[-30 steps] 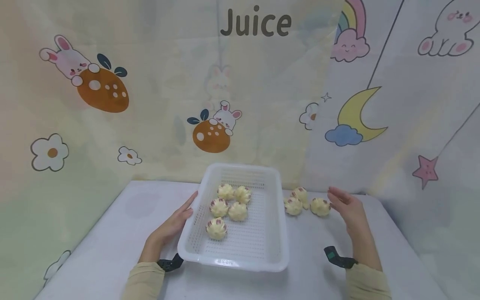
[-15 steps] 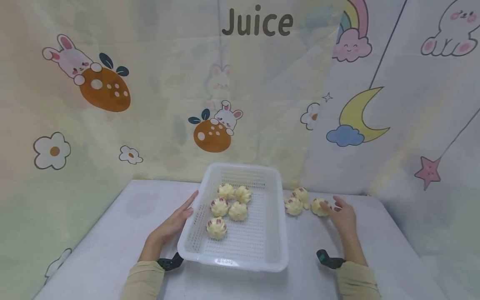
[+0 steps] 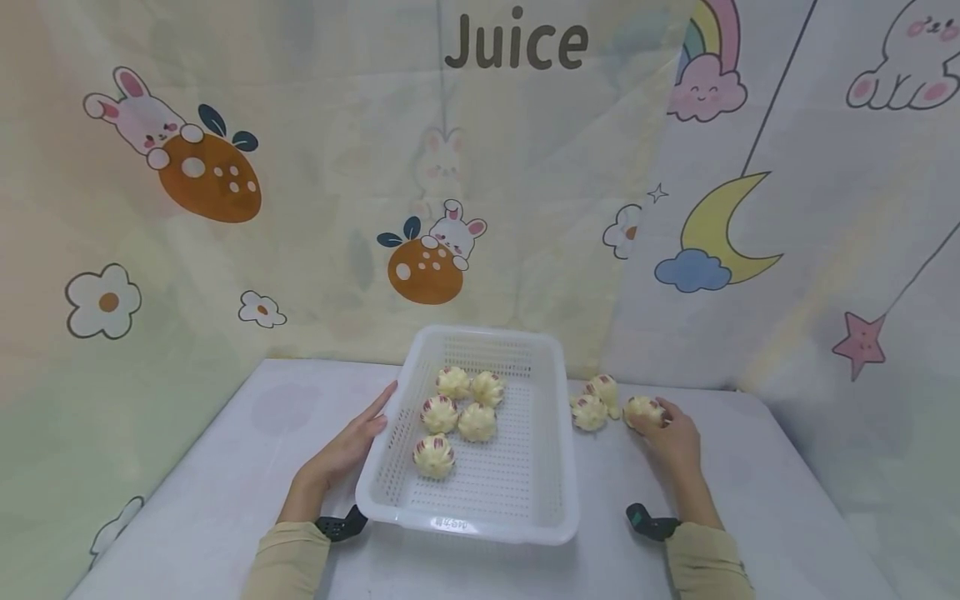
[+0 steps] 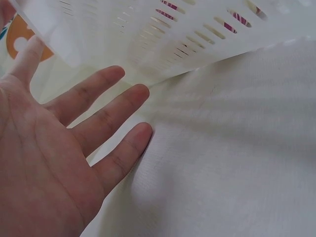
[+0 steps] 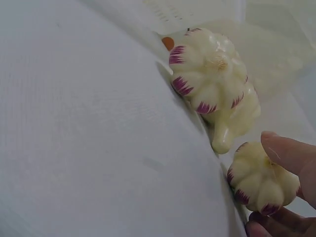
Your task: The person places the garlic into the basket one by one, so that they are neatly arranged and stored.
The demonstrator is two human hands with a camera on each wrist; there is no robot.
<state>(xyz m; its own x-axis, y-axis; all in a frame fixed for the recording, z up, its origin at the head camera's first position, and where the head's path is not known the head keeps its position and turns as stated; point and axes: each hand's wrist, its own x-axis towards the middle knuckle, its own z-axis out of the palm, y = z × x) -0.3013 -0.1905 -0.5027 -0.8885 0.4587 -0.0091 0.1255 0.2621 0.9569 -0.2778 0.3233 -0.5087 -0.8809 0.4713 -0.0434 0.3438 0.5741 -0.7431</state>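
Observation:
Several cream garlic bulbs (image 3: 478,422) with purple streaks lie in the left half of a white perforated plastic basket (image 3: 517,479). My left hand (image 3: 337,454) is at the basket's left side, fingers straight along the wall; the left wrist view shows the palm and spread fingers (image 4: 111,118) beneath the slanting basket side. To the right of the basket, my right hand (image 3: 677,446) grips one garlic bulb (image 5: 261,180), thumb over its top and fingers under its side. Two more garlic bulbs (image 3: 588,412) lie against each other between that hand and the basket.
The basket stands on a table with a white cover (image 3: 225,492). A printed cloth backdrop (image 3: 315,208) rises directly behind the table's far edge. Black wrist bands (image 3: 652,523) show at both cuffs.
My right hand has moved left and down onto the rightmost garlic bulb and now grips it with fingers closed round it. The left hand and the basket have stayed in place.

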